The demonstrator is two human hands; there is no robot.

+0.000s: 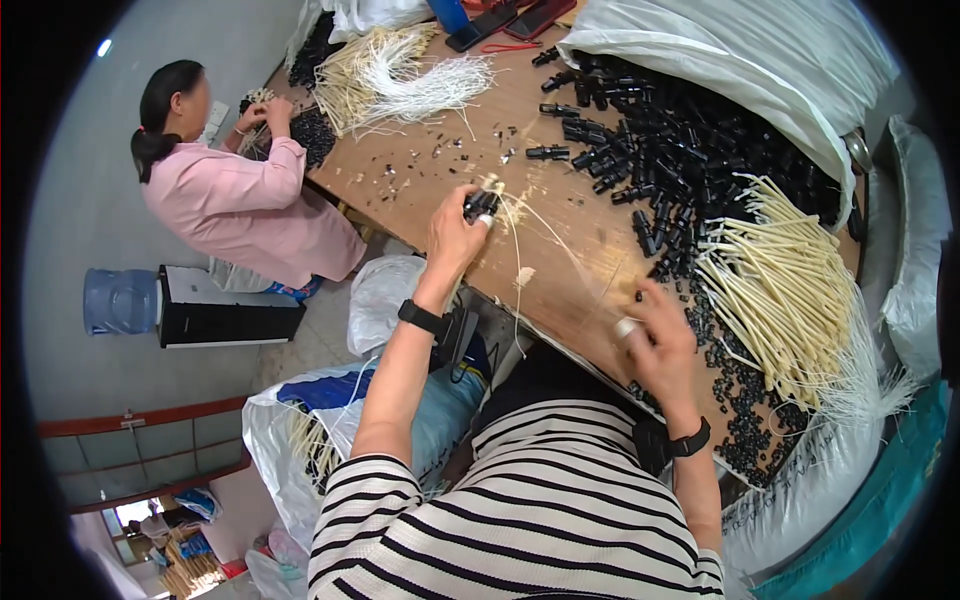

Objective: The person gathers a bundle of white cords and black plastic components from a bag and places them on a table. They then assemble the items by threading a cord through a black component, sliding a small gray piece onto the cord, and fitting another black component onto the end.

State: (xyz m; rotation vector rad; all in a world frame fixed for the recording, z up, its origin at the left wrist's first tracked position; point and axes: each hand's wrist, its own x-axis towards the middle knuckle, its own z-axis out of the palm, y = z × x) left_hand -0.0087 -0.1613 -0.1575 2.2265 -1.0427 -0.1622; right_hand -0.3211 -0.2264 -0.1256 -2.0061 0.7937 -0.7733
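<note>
My left hand [455,235] is closed around a black plastic fitting [481,204] above the wooden table [545,225]. A cream tip pokes out of the fitting's upper end, and thin white strings [517,262] trail from it toward the table's front edge. My right hand [660,345] is smeared by motion over the near right part of the table, its fingers bent. Whether it holds anything is not clear. A white wrap shows on one of its fingers. Beside it lie scattered small black pieces [735,395] and a bundle of cream sticks with white strings [775,290].
Black fittings [690,150] spill from a large white sack [730,50] at the far right. Another bundle of white strings [420,85] lies at the back left, near phones [485,25]. A co-worker in pink [225,200] works at the left. Filled bags [420,430] stand below the table.
</note>
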